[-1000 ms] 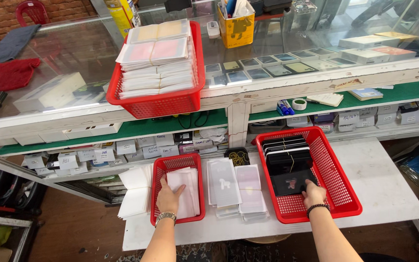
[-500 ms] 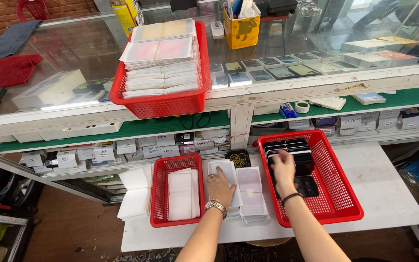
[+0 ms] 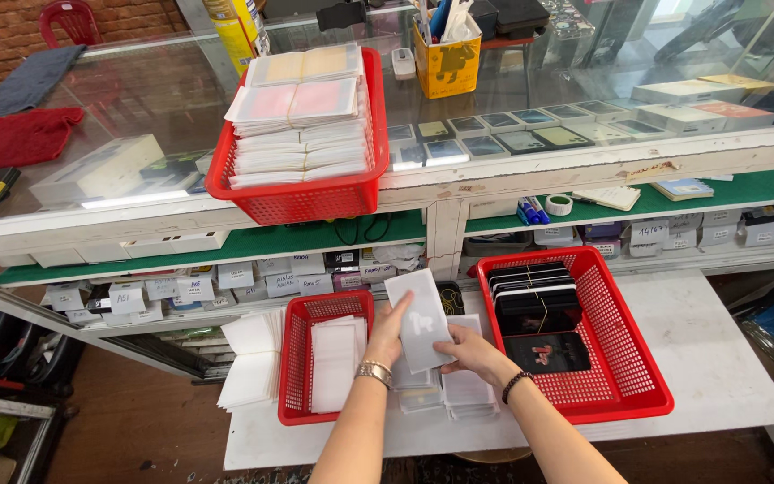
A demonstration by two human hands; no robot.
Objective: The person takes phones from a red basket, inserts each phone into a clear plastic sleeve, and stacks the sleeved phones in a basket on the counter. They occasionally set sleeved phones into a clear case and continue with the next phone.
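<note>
White and flat, a thin packet [image 3: 420, 320] is held up between both hands, above the low white desk [image 3: 718, 358] and over the stacks of clear packets [image 3: 463, 390] lying between the two baskets. The left hand [image 3: 389, 330] has its grip closed on the packet's left edge, fingers curled over it, a metal watch [image 3: 374, 371] on that wrist. The right hand [image 3: 475, 347] pinches the packet's lower right corner from beneath, its grip closed too, a dark band [image 3: 514, 384] round the wrist.

Just left of the hands sits a small red basket [image 3: 302, 408] holding a pile of white packets [image 3: 334, 363]; further left, outside it, a fanned stack of white sheets [image 3: 253, 358] lies at the desk's edge. To the right a larger red basket [image 3: 620, 385] holds dark flat packets [image 3: 537, 309] in bundles.

Behind stands a glass-topped counter. On it rests a big red basket [image 3: 302, 197] heaped with bundled pale packets, and a yellow pot [image 3: 446, 64] of pens. Small labelled boxes [image 3: 172, 289] line the shelf below.
</note>
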